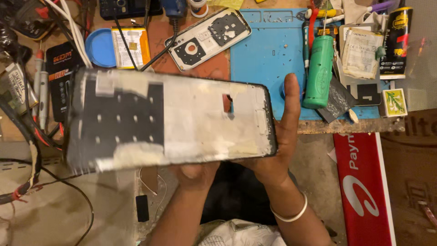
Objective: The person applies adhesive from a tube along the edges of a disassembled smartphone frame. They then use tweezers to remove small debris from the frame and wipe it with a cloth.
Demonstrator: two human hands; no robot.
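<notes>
Head view: both hands grip the phone frame (170, 120) inner side up, right hand (280, 146) cradling its three-o'clock end, left hand (193, 172) clasping underneath.

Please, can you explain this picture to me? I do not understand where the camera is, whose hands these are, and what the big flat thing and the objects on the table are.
The camera sits on a person's head and looks down at their own two bare hands. Both hands hold up a phone screen frame, seen from its inner side, with a black sheet and white tape. The right hand grips its right end; the left hand supports it from below, mostly hidden. Behind is a cluttered workbench: a blue work mat, a green cylinder, another phone housing, a yellow battery, a round blue lid and many cables.
</notes>
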